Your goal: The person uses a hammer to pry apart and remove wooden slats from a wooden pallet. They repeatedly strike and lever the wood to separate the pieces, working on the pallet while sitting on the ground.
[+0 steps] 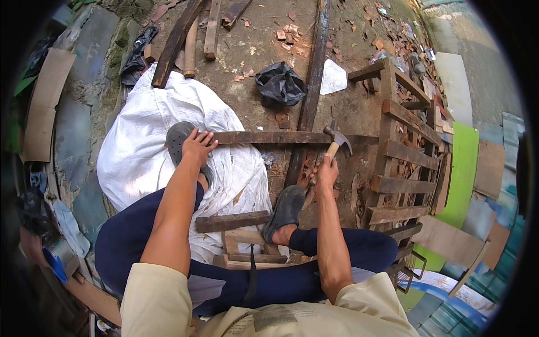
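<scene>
My right hand (325, 170) is closed around the wooden handle of a claw hammer (336, 139), whose metal head lies over a long dark wooden plank (269, 137). The plank runs crosswise, over the white sack and across a dark beam (310, 104). At the plank's left end rests my left hand (197, 148), fingers spread, beside my grey clog (178, 136). My other clog (285, 206) is planted near the beam's lower end. Whether a nail is under the hammer head cannot be made out.
A large white woven sack (146, 129) spreads under my left foot. Short wood pieces (233, 221) lie between my legs. To the right stands a slatted wooden frame (387, 146). A black plastic bag (281, 84) sits ahead, with more timbers (178, 42) at the far left.
</scene>
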Demonstrator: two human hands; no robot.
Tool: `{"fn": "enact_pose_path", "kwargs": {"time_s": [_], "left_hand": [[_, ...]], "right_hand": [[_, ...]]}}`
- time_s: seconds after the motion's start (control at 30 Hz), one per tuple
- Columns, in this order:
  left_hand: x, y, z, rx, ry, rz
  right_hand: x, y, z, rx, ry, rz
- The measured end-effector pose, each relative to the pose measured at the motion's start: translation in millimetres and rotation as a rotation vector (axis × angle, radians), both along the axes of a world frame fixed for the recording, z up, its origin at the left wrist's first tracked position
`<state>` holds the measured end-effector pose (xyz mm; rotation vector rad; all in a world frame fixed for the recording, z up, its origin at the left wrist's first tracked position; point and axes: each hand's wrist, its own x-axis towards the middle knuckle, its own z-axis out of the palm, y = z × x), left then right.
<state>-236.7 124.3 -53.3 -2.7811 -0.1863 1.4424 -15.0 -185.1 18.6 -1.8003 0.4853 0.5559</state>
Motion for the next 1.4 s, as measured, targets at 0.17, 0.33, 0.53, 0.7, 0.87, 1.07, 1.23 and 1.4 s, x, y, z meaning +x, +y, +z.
{"fn": "enact_pose_path", "kwargs": {"time_s": [0.17, 0.33, 0.53, 0.7, 0.87, 1.07, 1.23, 1.4], "left_hand": [[15.5, -0.3, 16.2, -0.014, 0.061, 0.028], [9.2, 4.3, 15.4, 0.011, 0.077, 0.038], [24.3, -3.1, 27.8, -0.017, 0.069, 0.0], [8.4, 1.2, 16.3, 0.002, 0.043, 0.009], [3.3, 5.4, 3.6, 0.02, -0.057, -0.02], [6.8, 4.0, 19.8, -0.034, 0.05, 0.04], [0.9, 7.3, 12.9, -0.066, -0.013, 0.057], [5.4, 5.5, 8.6, -0.054, -0.052, 0.033]], "right_hand": [[-41.3, 23.0, -30.4, -0.306, -0.076, 0.282], [-25.0, 22.9, -9.7, -0.032, 0.137, 0.186], [-35.8, 21.5, -49.4, -0.297, -0.026, 0.322], [-55.5, -3.7, -14.4, -0.373, 0.015, 0.489], [-95.9, -18.2, -2.1, -0.426, -0.057, 0.778], [-112.4, 44.1, 46.3, -0.157, -0.121, 1.355], [-106.3, 56.0, 40.8, -0.363, -0.538, 1.563], [-81.9, 44.3, -10.7, -0.706, -0.358, 1.139]]}}
